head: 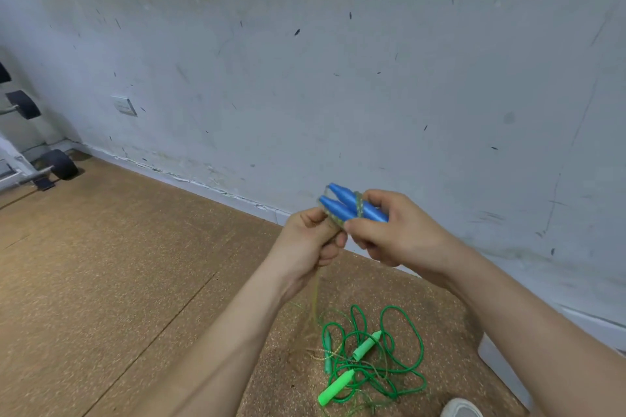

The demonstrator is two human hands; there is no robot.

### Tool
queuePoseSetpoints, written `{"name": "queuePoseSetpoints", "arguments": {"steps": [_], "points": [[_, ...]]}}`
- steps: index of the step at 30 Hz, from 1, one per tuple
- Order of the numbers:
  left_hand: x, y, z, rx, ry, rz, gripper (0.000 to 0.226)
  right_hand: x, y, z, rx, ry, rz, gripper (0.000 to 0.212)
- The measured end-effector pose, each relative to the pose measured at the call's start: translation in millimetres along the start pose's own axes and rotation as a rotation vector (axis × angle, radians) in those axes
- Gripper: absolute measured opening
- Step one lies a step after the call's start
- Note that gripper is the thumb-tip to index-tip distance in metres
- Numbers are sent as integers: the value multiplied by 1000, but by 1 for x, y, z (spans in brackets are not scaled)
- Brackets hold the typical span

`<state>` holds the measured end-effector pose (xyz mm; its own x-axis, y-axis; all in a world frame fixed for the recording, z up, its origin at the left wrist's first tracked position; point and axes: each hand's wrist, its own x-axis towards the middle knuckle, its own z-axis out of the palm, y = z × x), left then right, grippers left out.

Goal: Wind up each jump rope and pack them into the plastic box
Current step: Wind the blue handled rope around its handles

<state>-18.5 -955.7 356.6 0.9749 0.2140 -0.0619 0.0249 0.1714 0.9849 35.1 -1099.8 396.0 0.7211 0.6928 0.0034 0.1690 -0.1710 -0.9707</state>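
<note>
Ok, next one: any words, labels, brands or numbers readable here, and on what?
No text can be read.
On the wall plate: faint marks, too small and blurred to read.
No print shows on the blue handles, their cord, the green handles or the plastic box.

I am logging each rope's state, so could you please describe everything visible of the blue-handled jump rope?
The blue-handled jump rope has two glossy, tapered handles, plastic by the look, held side by side in the air, tips up-left. Its yellow-green braided cord is wound round their middle. The right hand grips the thick ends; the left hand pinches the cord beside them. The loose remainder hangs from the left hand toward the floor.
</note>
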Motion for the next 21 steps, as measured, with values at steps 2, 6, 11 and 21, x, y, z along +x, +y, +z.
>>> {"name": "queuePoseSetpoints", "arguments": {"steps": [2, 6, 11, 21], "points": [[-2, -4, 4, 304, 77, 104, 30, 5, 4, -5, 1, 81, 59, 11], [-9, -4, 8, 1218, 106, 394, 18, 11, 15, -9, -275, 178, 96, 22], [-19, 4, 13, 1865, 85, 572, 19, 9, 19, -9, -680, 173, 90, 27], [-12, 12, -14, 1449, -108, 749, 15, 1, 23, 0, -1074, -238, 14, 34]]}}
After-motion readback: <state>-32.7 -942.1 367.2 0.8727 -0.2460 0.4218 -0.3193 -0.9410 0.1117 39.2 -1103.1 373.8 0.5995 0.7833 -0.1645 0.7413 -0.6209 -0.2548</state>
